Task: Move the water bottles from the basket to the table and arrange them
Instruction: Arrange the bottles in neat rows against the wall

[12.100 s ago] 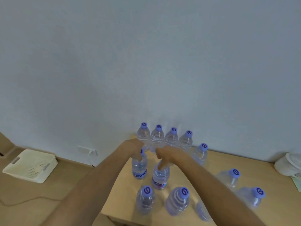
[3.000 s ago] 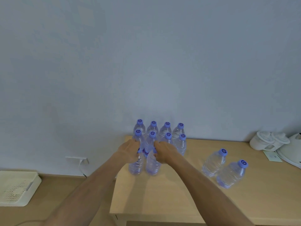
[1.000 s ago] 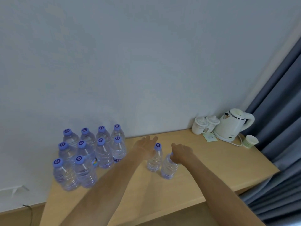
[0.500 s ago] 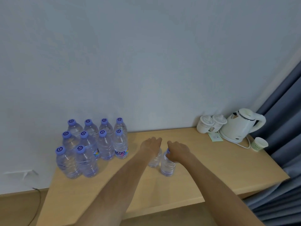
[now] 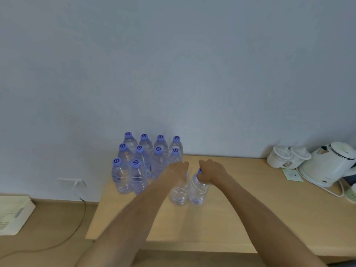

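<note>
Two clear plastic purple-capped water bottles (image 5: 179, 191) (image 5: 198, 190) stand upright, caps up, on the wooden surface (image 5: 231, 218); left hand (image 5: 178, 170) and right hand (image 5: 210, 170) grip their necks from above.

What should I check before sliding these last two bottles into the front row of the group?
1. Left hand grip on left bottle: ok, held at the top.
2. Right hand grip on right bottle: ok.
3. Both bottles upright: ok.
4. Front-row gap beside the front bottle: cannot tell, left forearm hides it.
5. Bottles resting on the table or lifted: cannot tell.
6. Kettle clear of the path: ok, far right.
</note>
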{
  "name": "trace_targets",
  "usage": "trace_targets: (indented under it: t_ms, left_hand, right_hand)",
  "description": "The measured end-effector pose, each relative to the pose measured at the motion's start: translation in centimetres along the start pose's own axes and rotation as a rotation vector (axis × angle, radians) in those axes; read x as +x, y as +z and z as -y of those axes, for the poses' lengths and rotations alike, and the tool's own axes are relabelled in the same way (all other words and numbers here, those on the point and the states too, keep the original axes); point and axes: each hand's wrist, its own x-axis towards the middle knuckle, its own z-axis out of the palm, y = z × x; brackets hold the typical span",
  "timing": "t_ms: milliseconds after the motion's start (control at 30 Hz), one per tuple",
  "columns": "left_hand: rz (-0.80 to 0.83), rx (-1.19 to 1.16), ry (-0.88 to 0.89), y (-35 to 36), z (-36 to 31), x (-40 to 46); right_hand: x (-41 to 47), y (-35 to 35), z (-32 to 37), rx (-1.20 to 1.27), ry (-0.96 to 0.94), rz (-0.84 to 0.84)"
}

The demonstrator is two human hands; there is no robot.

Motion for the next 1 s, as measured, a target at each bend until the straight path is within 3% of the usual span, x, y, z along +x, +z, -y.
trace_targets:
  t_ms: [433, 1000]
  left_hand:
    - [-0.02, 0.015, -0.106, -2.0, 8.6, -1.7]
    - [0.027, 0.02, -0.041, -1.6, 9.7, -0.4]
  right_hand:
    - [2.2, 0.1, 7.8, -0.047, -0.135, 0.001]
    - [4.1, 1.5, 8.2, -0.073, -0.137, 0.029]
